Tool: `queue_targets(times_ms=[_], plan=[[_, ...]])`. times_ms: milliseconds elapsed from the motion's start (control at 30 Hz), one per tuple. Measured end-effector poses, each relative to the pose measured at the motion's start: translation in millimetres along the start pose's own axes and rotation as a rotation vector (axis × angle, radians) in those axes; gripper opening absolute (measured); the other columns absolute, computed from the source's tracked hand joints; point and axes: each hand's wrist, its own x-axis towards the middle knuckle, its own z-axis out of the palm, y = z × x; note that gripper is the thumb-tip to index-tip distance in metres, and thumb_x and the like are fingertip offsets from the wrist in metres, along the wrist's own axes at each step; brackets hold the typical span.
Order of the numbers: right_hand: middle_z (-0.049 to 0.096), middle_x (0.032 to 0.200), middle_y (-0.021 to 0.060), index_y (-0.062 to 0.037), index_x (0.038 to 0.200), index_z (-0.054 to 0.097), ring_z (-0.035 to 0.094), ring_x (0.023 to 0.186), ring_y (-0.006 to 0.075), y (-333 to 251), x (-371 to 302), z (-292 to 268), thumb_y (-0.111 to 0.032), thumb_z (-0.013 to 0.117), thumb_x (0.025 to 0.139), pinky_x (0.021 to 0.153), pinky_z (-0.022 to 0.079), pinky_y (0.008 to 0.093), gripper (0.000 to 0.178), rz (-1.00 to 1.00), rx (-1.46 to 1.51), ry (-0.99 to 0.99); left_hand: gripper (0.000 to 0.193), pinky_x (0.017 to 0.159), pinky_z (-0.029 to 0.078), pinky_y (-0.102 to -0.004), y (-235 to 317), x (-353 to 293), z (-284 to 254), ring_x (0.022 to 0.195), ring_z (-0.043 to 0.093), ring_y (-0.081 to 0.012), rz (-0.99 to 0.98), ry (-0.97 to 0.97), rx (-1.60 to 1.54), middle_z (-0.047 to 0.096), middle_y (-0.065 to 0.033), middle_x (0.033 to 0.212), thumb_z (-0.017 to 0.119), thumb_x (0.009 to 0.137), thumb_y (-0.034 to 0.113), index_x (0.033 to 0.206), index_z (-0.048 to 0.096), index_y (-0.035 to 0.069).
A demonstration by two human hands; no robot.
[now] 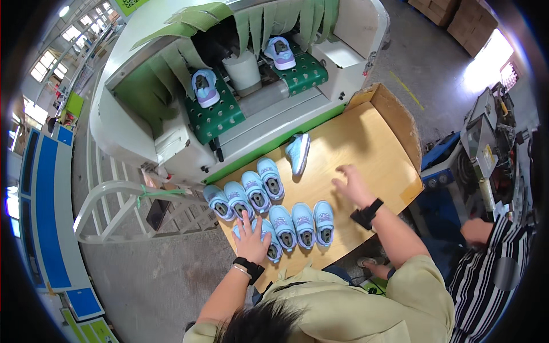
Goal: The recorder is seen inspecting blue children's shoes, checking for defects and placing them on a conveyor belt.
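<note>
Light blue and lilac children's sneakers stand on a wooden table in two rows, a far row (255, 192) and a near row (305, 224). Over the left end of the near row is my left hand (251, 244), fingers spread; it covers part of the sneakers there, and whether it touches them I cannot tell. My right hand (351, 187) hovers above bare tabletop, right of the rows, with fingers apart and nothing in it. Beyond it, a single blue sneaker (298, 154) lies on its side near the machine.
A white machine (274, 111) with green strip curtains (266, 23) adjoins the table's far edge. Sneakers sit on its left green belt (214, 117) and right green belt (309, 74). Cardboard (394, 123) lines the table's right end. A person in a striped top (489, 274) stands at right.
</note>
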Motion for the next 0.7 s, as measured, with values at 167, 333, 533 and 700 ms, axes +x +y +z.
queue_targets(times_ms=[167,333,533,700], plan=[[0.057,0.124,0.0273,0.004,0.131,0.05,0.056,0.117,0.0398,-10,65,10,-0.034,0.074,0.084,0.101,0.044,0.0419,0.065,0.024,-0.017,-0.04,0.062,0.112,0.018,-0.0669,-1,1,1,0.147,0.015,-0.0461,-0.015,0.009,0.015,0.006,-0.0192,0.164,0.053,0.093,0.045,0.148,0.044,0.018],[0.05,0.132,0.037,0.0076,0.15,0.008,0.055,0.12,0.0449,-37,94,101,-0.038,0.085,0.069,0.1,0.047,0.0433,0.12,0.058,0.018,-0.092,0.063,0.113,0.017,-0.066,-1,0,1,0.148,0.013,-0.045,-0.026,-0.009,-0.015,0.006,-0.0154,0.165,0.052,0.094,0.047,0.149,0.042,0.019],[0.062,0.118,0.0245,-0.0008,0.138,0.042,0.063,0.108,0.0335,-29,79,64,-0.02,0.067,0.077,0.094,0.049,0.0397,0.069,0.152,0.309,-0.02,0.091,0.114,0.017,-0.0616,-7,7,-44,0.144,0.022,-0.0455,0.06,0.117,-0.159,0.03,-0.0182,0.154,0.078,0.076,0.034,0.153,0.032,0.019],[0.063,0.119,0.0077,-0.0027,0.131,0.057,0.059,0.107,0.0181,-76,43,-30,-0.018,0.06,0.089,0.098,0.046,0.0322,0.045,-0.009,0.499,-0.476,0.104,0.113,0.021,-0.06,32,51,-112,0.145,0.021,-0.0454,0.568,0.298,-0.288,0.025,-0.0191,0.158,0.089,0.062,0.028,0.151,0.035,0.018]])
